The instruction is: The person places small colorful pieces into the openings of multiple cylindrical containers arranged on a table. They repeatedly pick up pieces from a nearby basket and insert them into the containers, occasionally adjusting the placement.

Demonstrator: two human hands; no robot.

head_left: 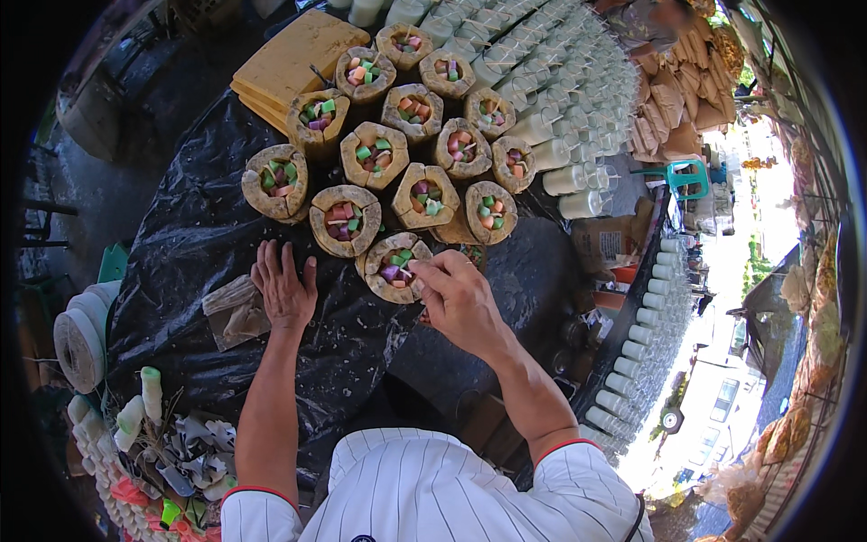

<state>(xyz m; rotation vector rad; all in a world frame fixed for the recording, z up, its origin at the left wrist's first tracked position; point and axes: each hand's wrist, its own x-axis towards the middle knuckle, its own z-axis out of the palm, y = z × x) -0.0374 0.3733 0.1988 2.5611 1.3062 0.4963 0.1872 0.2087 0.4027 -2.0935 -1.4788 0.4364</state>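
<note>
My right hand point(461, 298) is at the nearest of several hollow, brownish clay-like moulds, its thumb and fingers pinched together over the rim. That mould point(384, 287) holds green, purple and pale cubes point(397, 264), probably wax. A small whitish bit shows at my fingertips, but what they grip is too small to make out. My left hand point(287, 287) lies flat with fingers spread on the black plastic sheet point(194, 217), holding nothing. Beside it is a clear flat packet with a pale, folded piece point(237, 312). More moulds point(346, 220) with coloured cubes stand in close rows beyond both hands.
Yellowish slabs point(302, 59) are stacked at the far left. Rows of glasses with white filling point(564, 181) crowd the far right, with another row point(637, 334) along the right edge. A teal plastic chair point(688, 179) stands beyond. White rolls point(81, 339) and scraps point(194, 452) lie left.
</note>
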